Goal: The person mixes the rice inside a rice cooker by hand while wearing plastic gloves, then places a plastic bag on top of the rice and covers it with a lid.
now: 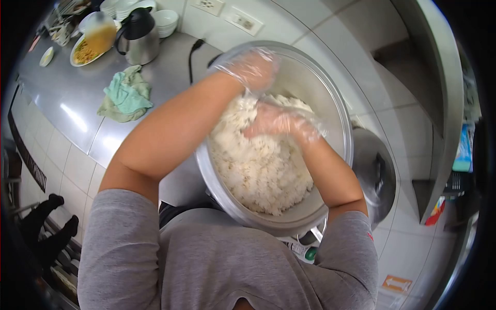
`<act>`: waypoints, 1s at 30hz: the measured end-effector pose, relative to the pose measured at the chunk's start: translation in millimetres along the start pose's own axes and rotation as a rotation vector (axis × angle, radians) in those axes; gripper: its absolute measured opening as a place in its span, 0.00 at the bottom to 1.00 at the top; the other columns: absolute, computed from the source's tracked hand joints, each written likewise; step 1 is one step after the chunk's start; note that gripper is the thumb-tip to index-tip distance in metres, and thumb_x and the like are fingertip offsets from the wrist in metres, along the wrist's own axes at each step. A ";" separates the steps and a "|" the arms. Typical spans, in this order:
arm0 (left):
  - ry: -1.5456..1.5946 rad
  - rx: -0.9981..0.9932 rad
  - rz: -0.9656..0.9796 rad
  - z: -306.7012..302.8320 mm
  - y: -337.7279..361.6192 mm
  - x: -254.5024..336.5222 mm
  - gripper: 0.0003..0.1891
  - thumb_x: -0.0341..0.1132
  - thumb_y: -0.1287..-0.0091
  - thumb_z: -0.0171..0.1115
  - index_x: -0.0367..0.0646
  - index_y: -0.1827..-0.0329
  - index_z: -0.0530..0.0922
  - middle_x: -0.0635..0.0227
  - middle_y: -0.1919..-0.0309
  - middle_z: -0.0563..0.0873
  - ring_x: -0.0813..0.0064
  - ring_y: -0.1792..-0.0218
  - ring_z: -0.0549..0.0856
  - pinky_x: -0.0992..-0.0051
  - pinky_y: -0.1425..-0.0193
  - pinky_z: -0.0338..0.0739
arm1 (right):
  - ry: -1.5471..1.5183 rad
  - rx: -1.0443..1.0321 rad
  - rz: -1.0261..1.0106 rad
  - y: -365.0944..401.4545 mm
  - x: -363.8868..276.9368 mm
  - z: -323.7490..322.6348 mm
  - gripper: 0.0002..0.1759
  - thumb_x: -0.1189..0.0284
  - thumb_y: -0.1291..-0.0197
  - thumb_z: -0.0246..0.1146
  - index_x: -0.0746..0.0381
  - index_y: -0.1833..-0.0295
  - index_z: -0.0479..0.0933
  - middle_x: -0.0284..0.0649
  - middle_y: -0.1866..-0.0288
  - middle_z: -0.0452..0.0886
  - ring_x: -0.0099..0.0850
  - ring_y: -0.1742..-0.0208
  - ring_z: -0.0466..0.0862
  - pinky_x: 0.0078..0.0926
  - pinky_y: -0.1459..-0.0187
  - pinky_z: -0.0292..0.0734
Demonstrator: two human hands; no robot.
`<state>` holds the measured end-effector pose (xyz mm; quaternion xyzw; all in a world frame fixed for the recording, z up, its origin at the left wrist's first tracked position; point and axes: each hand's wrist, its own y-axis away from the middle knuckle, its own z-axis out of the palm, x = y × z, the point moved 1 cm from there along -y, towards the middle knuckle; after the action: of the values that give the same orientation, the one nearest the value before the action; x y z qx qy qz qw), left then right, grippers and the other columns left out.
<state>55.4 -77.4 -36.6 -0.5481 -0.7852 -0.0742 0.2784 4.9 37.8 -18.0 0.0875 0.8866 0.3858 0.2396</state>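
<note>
A large round metal pot [338, 103] holds a heap of cooked white rice [263, 175]. Clear plastic gloves cover both of my hands. Over the far part of the pot, my left hand [258, 70] bends down at the wrist toward the rice; its fingers are hidden. My right hand [279, 121] reaches in from the right, thumb and fingers curved around rice at the top of the heap. The two hands are close together.
On the steel counter [67, 98] lie green cloths [126, 95] beside a steel jug with a black lid [139, 39]. Behind are a plate of food [85, 51] and stacked white bowls [165, 23]. A round metal lid [369, 175] stands right of the pot.
</note>
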 end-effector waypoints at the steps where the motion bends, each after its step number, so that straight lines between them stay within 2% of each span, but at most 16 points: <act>1: 0.007 -0.010 0.025 5.1 -3.0 -4.0 0.10 0.35 0.37 0.53 0.44 0.56 0.75 0.56 0.57 0.82 0.55 0.53 0.80 0.61 0.46 0.74 | -0.016 0.011 0.020 14.2 1.3 19.1 0.35 0.56 0.52 0.69 0.57 0.37 0.73 0.52 0.26 0.58 0.48 0.29 0.63 0.36 0.30 0.61; 4: -0.006 0.023 0.113 15.7 -8.3 -13.2 0.10 0.37 0.36 0.52 0.45 0.56 0.75 0.58 0.57 0.82 0.57 0.53 0.80 0.61 0.47 0.74 | 0.121 0.205 0.235 46.2 22.0 74.4 0.32 0.67 0.53 0.69 0.57 0.38 0.74 0.50 0.31 0.66 0.47 0.33 0.69 0.38 0.31 0.63; 6: -0.050 -0.046 -0.072 17.4 -7.2 -9.7 0.10 0.38 0.36 0.52 0.47 0.55 0.75 0.58 0.57 0.82 0.57 0.53 0.81 0.61 0.48 0.74 | 0.045 0.480 -0.062 65.0 57.7 100.2 0.33 0.78 0.56 0.69 0.56 0.39 0.74 0.47 0.36 0.72 0.44 0.41 0.76 0.36 0.36 0.70; 7: -0.058 -0.047 -0.054 17.1 -6.6 -8.0 0.10 0.38 0.36 0.52 0.47 0.55 0.75 0.58 0.57 0.82 0.57 0.53 0.81 0.61 0.48 0.74 | 0.039 0.497 -0.055 75.3 65.0 100.9 0.33 0.78 0.56 0.69 0.56 0.39 0.74 0.47 0.36 0.72 0.44 0.41 0.76 0.36 0.36 0.70; 9: -0.131 -0.105 -0.070 17.4 -4.8 -6.7 0.10 0.40 0.35 0.51 0.48 0.56 0.75 0.59 0.56 0.83 0.56 0.53 0.81 0.60 0.49 0.74 | -0.404 0.560 0.010 92.5 81.7 99.4 0.34 0.83 0.58 0.70 0.54 0.40 0.75 0.46 0.37 0.73 0.37 0.41 0.76 0.33 0.40 0.74; 11: -0.168 -0.124 -0.079 32.8 -13.5 -18.4 0.11 0.41 0.34 0.51 0.49 0.54 0.76 0.59 0.55 0.83 0.57 0.52 0.81 0.61 0.49 0.74 | -0.331 0.729 -0.126 95.9 104.2 101.2 0.31 0.78 0.56 0.74 0.60 0.42 0.74 0.45 0.41 0.77 0.30 0.44 0.78 0.28 0.46 0.77; 13: -0.219 -0.145 -0.091 48.2 -15.6 -29.6 0.13 0.42 0.34 0.51 0.50 0.52 0.76 0.59 0.55 0.83 0.57 0.51 0.82 0.61 0.49 0.75 | -1.512 0.914 -0.368 89.9 131.3 102.1 0.28 0.69 0.47 0.71 0.60 0.40 0.73 0.46 0.36 0.71 0.38 0.48 0.81 0.29 0.43 0.78; 14: -0.615 -0.357 0.235 54.5 -11.8 -31.7 0.17 0.48 0.32 0.49 0.51 0.46 0.75 0.59 0.54 0.84 0.58 0.51 0.82 0.61 0.48 0.74 | -1.532 0.930 -0.396 103.9 125.5 89.5 0.28 0.69 0.47 0.71 0.60 0.40 0.73 0.46 0.36 0.71 0.38 0.48 0.81 0.29 0.43 0.78; 15: -1.044 -0.588 0.580 53.6 -11.3 -21.4 0.22 0.53 0.31 0.47 0.53 0.41 0.74 0.59 0.53 0.84 0.59 0.51 0.82 0.62 0.47 0.74 | -1.063 1.020 -0.185 132.6 114.6 77.4 0.30 0.65 0.45 0.69 0.61 0.38 0.71 0.47 0.35 0.70 0.38 0.42 0.77 0.34 0.41 0.76; 16: -1.080 -0.601 0.595 53.8 -7.3 -12.9 0.22 0.53 0.31 0.47 0.53 0.41 0.74 0.59 0.53 0.84 0.59 0.51 0.82 0.62 0.47 0.74 | -0.569 1.044 0.055 148.9 110.4 71.0 0.32 0.60 0.42 0.67 0.62 0.35 0.68 0.48 0.35 0.69 0.39 0.37 0.73 0.38 0.39 0.74; 18: -0.175 -0.749 -0.088 54.3 3.1 1.4 0.33 0.63 0.31 0.41 0.52 0.32 0.68 0.56 0.47 0.82 0.58 0.50 0.82 0.63 0.41 0.71 | -0.539 1.086 0.088 149.9 119.8 76.3 0.33 0.59 0.43 0.68 0.60 0.34 0.68 0.49 0.33 0.68 0.41 0.35 0.70 0.40 0.37 0.71; 22: -0.331 -0.839 -0.201 60.4 -12.4 53.9 0.40 0.69 0.33 0.34 0.47 0.30 0.65 0.55 0.42 0.78 0.61 0.46 0.80 0.65 0.35 0.67 | -0.296 1.147 0.311 149.6 135.1 81.2 0.39 0.56 0.48 0.69 0.51 0.30 0.65 0.52 0.29 0.63 0.50 0.27 0.59 0.47 0.30 0.58; 24: 0.377 -0.572 -0.443 118.8 -41.5 34.0 0.41 0.68 0.33 0.38 0.42 0.31 0.65 0.56 0.40 0.77 0.64 0.43 0.77 0.67 0.36 0.66 | -0.236 1.310 0.235 147.6 147.2 80.5 0.37 0.56 0.50 0.70 0.49 0.33 0.68 0.53 0.30 0.63 0.51 0.28 0.60 0.45 0.30 0.59; 26: 0.368 -0.408 -0.048 177.0 -81.4 25.6 0.40 0.66 0.33 0.42 0.41 0.30 0.64 0.54 0.39 0.75 0.62 0.42 0.75 0.67 0.37 0.67 | -0.157 1.467 0.157 142.9 157.8 77.7 0.35 0.57 0.53 0.71 0.47 0.36 0.71 0.55 0.30 0.63 0.52 0.29 0.61 0.43 0.31 0.60; 28: 0.621 -0.471 -0.117 156.1 -88.3 99.7 0.37 0.60 0.35 0.51 0.39 0.32 0.67 0.48 0.37 0.72 0.55 0.41 0.73 0.64 0.37 0.69 | -0.206 1.557 0.169 140.2 167.8 73.4 0.33 0.59 0.52 0.69 0.47 0.37 0.72 0.56 0.31 0.65 0.53 0.29 0.60 0.44 0.31 0.60; 30: 0.598 -0.518 -0.031 166.4 -103.9 136.6 0.35 0.57 0.35 0.52 0.39 0.33 0.68 0.48 0.37 0.72 0.55 0.41 0.73 0.63 0.38 0.69 | -0.199 1.533 0.198 140.3 168.8 72.1 0.31 0.61 0.51 0.68 0.48 0.38 0.73 0.57 0.32 0.65 0.53 0.29 0.61 0.45 0.32 0.61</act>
<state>-131.0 64.5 -84.9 -0.5424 -0.6329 -0.4306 0.3462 -110.6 237.9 -18.8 0.3417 0.8681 -0.3250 0.1553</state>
